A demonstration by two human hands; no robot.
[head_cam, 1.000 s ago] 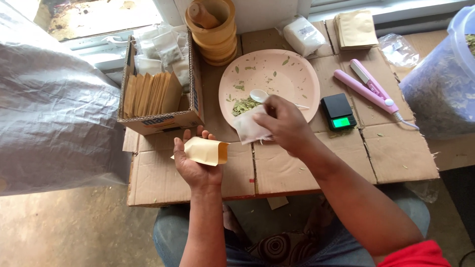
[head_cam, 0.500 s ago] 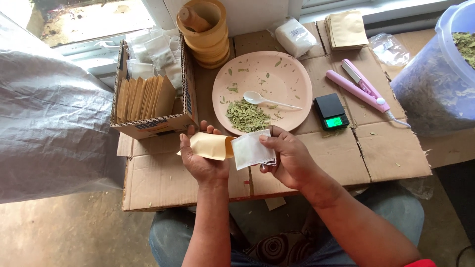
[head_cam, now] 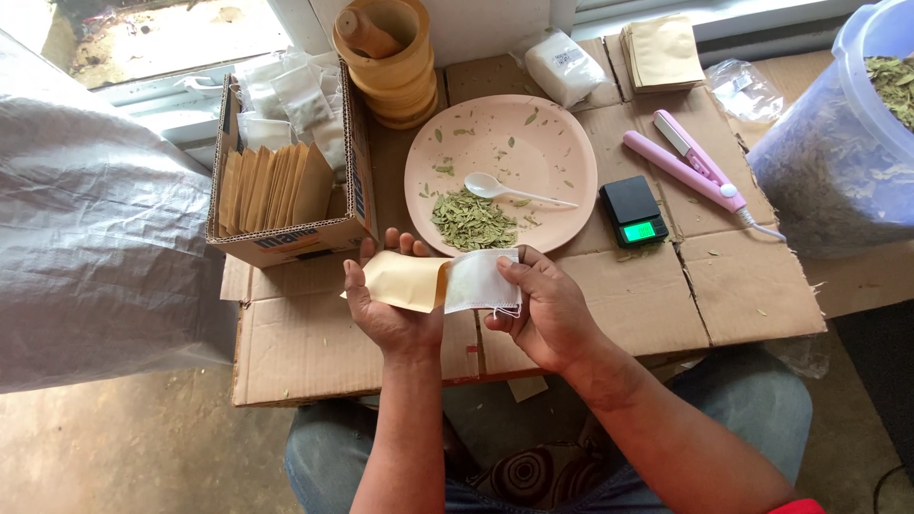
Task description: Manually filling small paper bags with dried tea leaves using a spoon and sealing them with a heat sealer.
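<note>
Sachet (head_cam: 479, 282), white: pinched by right hand (head_cam: 543, 309), half inside tan envelope (head_cam: 405, 281) cupped in left hand (head_cam: 390, 305), above bench (head_cam: 743, 286). Best slid in straight, envelope mouth held open.

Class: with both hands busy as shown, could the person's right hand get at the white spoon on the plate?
Probably yes: the spoon lies uncovered on the plate, just beyond the right hand, but that hand holds the white sachet.

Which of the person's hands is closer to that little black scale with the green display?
The right hand. It sits just below-left of the black scale; the left hand, holding the tan envelope, lies farther left.
</note>
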